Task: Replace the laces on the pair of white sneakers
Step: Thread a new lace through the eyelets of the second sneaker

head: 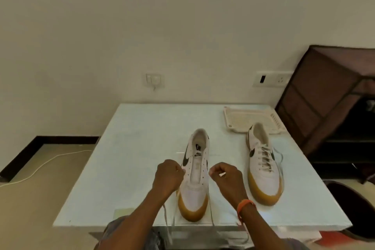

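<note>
Two white sneakers with tan soles and black side marks stand on the pale table, toes toward me. The near sneaker has bare eyelets along most of its length. My left hand pinches a white lace at its left eyelet row. My right hand pinches the other lace end, whose tip sticks out at the right eyelet row. Loose lace hangs down past the table's front edge. The far right sneaker is laced.
A cream plastic tray lies at the table's back right, behind the laced sneaker. A dark fabric shelf unit stands to the right. A white cable runs over the floor on the left.
</note>
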The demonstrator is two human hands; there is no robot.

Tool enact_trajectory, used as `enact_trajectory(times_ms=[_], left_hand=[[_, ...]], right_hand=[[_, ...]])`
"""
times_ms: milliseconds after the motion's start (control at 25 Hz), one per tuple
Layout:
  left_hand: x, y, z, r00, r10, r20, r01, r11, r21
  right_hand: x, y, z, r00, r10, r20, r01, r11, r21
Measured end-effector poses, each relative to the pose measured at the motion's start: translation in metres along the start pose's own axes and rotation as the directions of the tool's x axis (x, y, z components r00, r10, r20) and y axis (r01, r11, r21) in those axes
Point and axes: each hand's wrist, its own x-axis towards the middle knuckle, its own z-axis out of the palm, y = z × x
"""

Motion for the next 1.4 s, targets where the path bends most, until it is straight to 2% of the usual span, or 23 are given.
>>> enact_trajectory(times_ms=[200,440,520,640,720,880,1040,1200,1280,1400], left_hand=[[0.012,-0.009,0.031,0.991,0.074,-0.111,-0.068,0.996,0.061],[0.02,-0.017,0.043,0.996,0.032,-0.089,-0.015,0.984,0.18],[0.019,-0.018,0.044,0.993,0.095,-0.067,-0.074,0.96,0.271],[0.017,-0.021,0.045,0.966,0.229,0.117,-0.257,0.82,0.512],[0.019,-0.026,0.042,0.956,0.236,0.172,-0.292,0.78,0.553],[0.031,-0.034,0.03,0.983,0.135,0.124,-0.18,0.842,0.508],[0.027,-0.031,0.026,0.996,0.022,0.086,-0.045,0.962,0.27],[0.015,-0.017,0.003,0.993,0.016,-0.116,-0.02,0.999,-0.03],[0.0,0.007,-0.017,0.989,-0.011,-0.144,-0.033,0.953,-0.302],[-0.03,0.063,-0.056,0.995,0.029,-0.091,-0.078,0.793,-0.605]], right_hand=[[0.006,0.039,0.04,0.957,-0.289,0.027,0.29,0.949,-0.119],[0.007,0.044,0.052,0.982,-0.178,0.066,0.186,0.971,-0.148],[0.007,0.042,0.052,0.984,-0.167,0.069,0.177,0.97,-0.17],[0.009,0.041,0.052,0.983,-0.169,0.065,0.178,0.966,-0.185],[0.008,0.04,0.052,0.984,-0.163,0.076,0.175,0.965,-0.196],[0.01,0.04,0.054,0.989,-0.124,0.079,0.138,0.97,-0.2],[0.008,0.04,0.054,0.989,-0.14,0.038,0.144,0.978,-0.152],[0.002,0.021,0.036,0.996,-0.021,-0.084,0.033,0.989,0.147],[0.002,-0.002,0.015,0.991,0.047,-0.125,-0.001,0.938,0.348],[-0.005,-0.059,-0.02,0.99,0.061,-0.13,0.024,0.821,0.57]])
